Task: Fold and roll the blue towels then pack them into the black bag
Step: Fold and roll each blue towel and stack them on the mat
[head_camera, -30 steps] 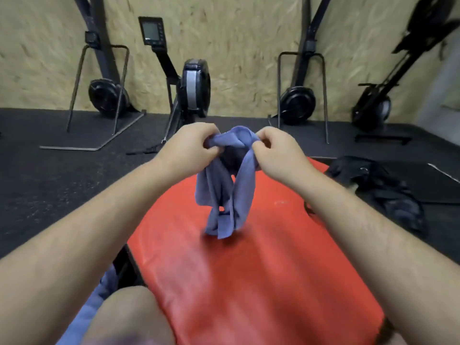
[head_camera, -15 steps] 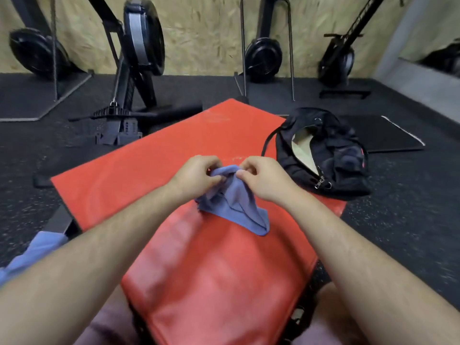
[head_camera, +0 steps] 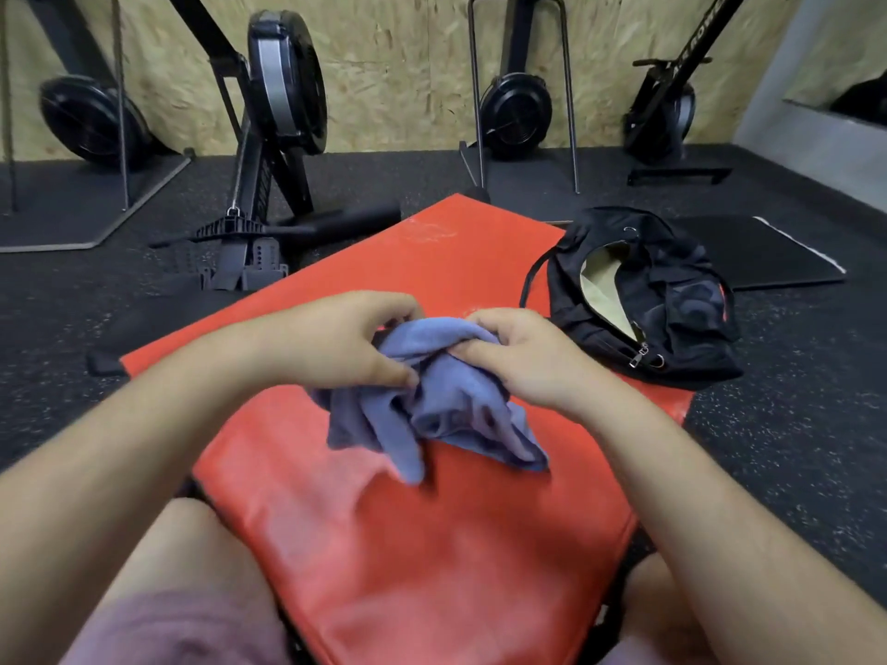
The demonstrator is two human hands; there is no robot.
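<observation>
A crumpled blue towel (head_camera: 441,415) hangs bunched over the middle of the red mat (head_camera: 408,544). My left hand (head_camera: 336,343) pinches its upper left edge. My right hand (head_camera: 518,352) grips the upper right part, fingers curled into the cloth. The towel's loose ends droop onto the mat. The black bag (head_camera: 638,300) lies unzipped at the mat's far right corner, its pale lining showing.
Rowing machines (head_camera: 283,88) and wheeled frames (head_camera: 516,108) stand along the wooden wall at the back. A dark floor mat (head_camera: 777,261) lies behind the bag. My knees show at the bottom edge, either side of the red mat.
The towel was held up high, then lowered to the mat. My view has tilted down and closer. Both hands keep their hold and have bunched the cloth differently.
</observation>
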